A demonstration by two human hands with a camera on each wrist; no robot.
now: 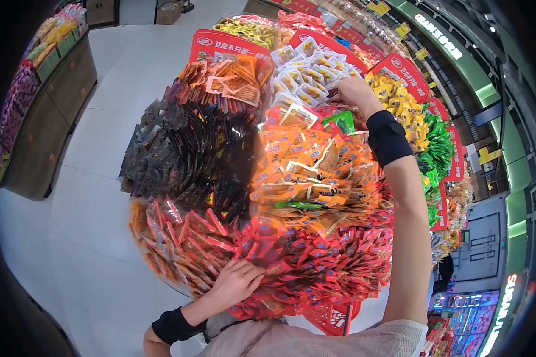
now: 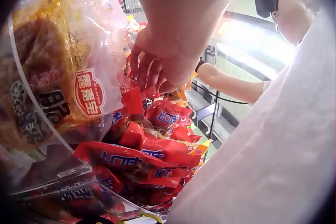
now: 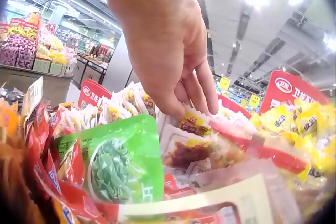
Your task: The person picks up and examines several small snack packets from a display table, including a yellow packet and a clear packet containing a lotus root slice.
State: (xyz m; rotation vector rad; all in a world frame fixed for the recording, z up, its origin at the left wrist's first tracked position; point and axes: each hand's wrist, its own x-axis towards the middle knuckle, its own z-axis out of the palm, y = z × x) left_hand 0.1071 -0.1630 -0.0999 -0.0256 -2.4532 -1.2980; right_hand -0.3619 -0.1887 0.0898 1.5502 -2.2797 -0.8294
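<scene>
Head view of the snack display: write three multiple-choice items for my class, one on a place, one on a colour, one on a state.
1. Where is the left hand? A on the red packets at the near edge; B on the floor; C on a shelf sign.
2. What colour is the packet just under the right hand in the right wrist view? A blue; B green; C black.
3. How is the right arm? A hanging down; B folded; C stretched across the pile.
Answers: A, its fingers lie among the red packets; B, the packet below the fingers is green; C, the arm reaches over to the white packets at the far side.
</scene>
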